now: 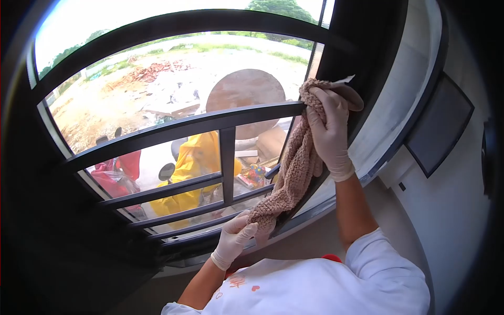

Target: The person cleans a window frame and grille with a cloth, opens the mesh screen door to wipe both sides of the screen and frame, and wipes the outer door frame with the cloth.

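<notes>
A brown, nubbly cleaning cloth stretches diagonally between my two hands, twisted along its length. My right hand, in a whitish disposable glove, grips its upper end by the right side of the dark window frame. Lower down, my left hand, gloved the same way, is closed around the other end. It is close to the bottom bars of the window. A flap of the cloth and a small pale tip stick out beyond my right fingers.
Dark horizontal bars and a short upright bar cross the window. Through the glass show a yellow cover, a red cover, and a brown round disc. A dark panel is on the white wall at right.
</notes>
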`<state>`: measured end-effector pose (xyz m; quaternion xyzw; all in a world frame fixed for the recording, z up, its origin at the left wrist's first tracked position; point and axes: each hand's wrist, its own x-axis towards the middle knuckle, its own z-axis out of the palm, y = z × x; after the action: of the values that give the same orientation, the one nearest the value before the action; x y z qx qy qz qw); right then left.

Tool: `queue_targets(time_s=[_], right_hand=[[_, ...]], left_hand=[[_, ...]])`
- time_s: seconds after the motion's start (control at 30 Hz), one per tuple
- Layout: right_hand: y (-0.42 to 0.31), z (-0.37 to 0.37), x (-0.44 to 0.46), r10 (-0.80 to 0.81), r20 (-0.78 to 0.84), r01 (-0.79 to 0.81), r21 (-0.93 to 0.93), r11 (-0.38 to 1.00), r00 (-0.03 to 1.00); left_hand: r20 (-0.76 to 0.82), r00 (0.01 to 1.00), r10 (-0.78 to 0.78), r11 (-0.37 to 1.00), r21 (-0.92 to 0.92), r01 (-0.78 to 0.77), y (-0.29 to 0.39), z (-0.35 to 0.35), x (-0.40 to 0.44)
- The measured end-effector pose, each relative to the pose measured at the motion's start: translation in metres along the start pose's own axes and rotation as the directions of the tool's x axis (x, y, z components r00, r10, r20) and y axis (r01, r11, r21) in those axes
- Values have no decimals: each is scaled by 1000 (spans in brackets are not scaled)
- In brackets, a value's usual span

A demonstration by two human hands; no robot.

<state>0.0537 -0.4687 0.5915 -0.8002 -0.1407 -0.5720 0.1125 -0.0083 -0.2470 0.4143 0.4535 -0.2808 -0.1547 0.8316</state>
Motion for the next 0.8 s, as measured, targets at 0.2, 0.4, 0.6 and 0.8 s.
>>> queue_targets(time_s=[0.2,0.4,0.6,0.8], right_hand=[[-4,-20,-22,380,105,-354,645,677,919],[-57,-14,22,-162,213,-82,812,577,963],[-77,37,45,-7,422,-389,843,371,907],[-69,50,49,252,353,-427,820,380,901]], left_hand=[[-162,924,347,931,181,-317,28,18,-8],[38,756,653,273,920,-282,105,14,19],[359,572,738,-536,827,173,155,-23,57],[324,336,884,-420,867,269,199,-65,7]])
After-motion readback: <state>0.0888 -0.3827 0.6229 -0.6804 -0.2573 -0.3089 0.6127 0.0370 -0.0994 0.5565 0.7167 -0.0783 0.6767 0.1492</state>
